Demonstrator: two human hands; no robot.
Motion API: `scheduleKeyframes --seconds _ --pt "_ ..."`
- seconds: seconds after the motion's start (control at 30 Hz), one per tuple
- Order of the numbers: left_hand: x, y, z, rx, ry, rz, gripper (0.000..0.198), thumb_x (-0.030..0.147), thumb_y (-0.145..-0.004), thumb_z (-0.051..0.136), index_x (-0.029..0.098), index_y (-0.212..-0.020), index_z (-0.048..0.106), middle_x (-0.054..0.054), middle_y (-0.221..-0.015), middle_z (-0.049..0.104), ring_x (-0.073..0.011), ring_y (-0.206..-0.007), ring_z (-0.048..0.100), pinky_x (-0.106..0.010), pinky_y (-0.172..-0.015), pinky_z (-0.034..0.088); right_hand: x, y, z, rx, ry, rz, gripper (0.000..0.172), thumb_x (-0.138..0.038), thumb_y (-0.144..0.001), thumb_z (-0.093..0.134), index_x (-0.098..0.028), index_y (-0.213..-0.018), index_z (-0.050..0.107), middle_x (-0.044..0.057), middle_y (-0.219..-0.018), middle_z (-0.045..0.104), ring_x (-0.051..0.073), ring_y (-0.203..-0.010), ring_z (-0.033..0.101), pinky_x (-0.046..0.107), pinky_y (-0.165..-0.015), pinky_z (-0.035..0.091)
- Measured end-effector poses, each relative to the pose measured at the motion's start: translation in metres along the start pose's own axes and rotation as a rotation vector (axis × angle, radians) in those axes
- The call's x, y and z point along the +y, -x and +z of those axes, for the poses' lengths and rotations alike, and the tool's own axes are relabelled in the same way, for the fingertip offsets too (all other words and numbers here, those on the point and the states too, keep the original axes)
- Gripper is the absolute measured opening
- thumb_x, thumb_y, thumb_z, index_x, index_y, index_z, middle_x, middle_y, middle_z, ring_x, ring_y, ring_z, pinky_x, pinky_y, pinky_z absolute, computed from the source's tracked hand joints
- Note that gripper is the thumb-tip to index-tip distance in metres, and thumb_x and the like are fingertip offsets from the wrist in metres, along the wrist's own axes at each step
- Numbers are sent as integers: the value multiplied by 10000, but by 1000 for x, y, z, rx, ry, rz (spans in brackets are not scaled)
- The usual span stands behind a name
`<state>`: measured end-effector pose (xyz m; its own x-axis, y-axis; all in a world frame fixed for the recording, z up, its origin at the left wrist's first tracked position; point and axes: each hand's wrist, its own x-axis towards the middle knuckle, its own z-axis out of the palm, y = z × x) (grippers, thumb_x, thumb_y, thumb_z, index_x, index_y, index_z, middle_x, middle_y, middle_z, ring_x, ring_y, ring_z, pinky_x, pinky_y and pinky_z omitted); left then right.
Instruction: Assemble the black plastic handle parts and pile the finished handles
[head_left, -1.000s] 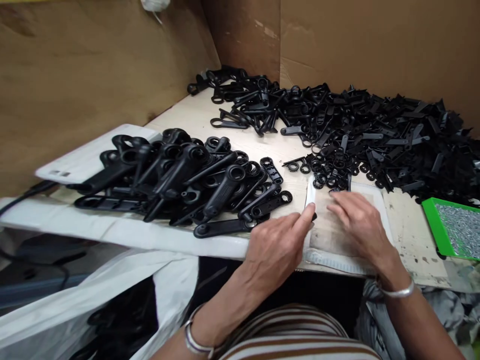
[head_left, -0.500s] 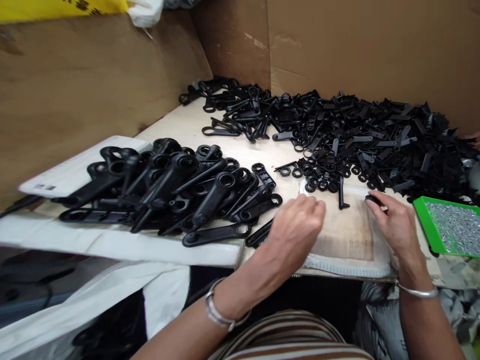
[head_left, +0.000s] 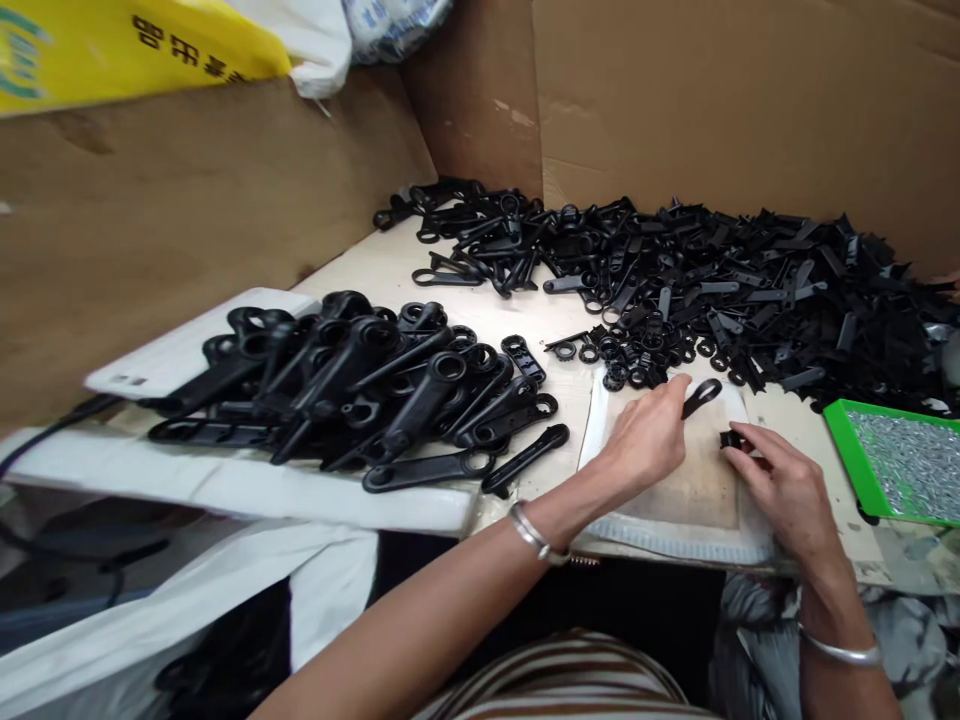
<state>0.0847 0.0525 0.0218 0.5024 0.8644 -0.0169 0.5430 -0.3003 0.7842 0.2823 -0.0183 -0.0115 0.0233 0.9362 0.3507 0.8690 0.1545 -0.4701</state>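
The left hand (head_left: pixel 646 432) is pinching a black lever (head_left: pixel 702 396) over the white pad (head_left: pixel 694 485), its long axis slanting toward the pad's far right corner. The right hand (head_left: pixel 784 490), just beside, is gripping a small black ring (head_left: pixel 731 439).

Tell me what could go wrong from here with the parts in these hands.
1. The small black piece pinched by the right hand could slip and vanish among the loose pile behind.
2. The left hand grips the black lever only by its end; it may twist loose.
3. The handle near the front of the table could get knocked off.
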Motion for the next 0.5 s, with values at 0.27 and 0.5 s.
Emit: scheduleKeyframes --seconds 0.27,0.5 --pt "-19 43 2 -49 858 -157 399 201 -846 542 149 -1241 557 -65 -1021 613 -165 -918 575 -298 -817 491 -55 -5 8 161 -428 -13 232 -270 -819 722 -237 -1048 740 55 -1049 720 165 -821 691 317 -735 623" --pt "-22 48 -3 -5 679 -33 171 269 -891 511 137 -938 610 -53 -902 583 -176 -868 588 -303 -781 504 -80 -11 18 212 -294 -210 220 -297 -851 704 -241 -1063 723 65 -1046 725 174 -804 704 325 -732 640"
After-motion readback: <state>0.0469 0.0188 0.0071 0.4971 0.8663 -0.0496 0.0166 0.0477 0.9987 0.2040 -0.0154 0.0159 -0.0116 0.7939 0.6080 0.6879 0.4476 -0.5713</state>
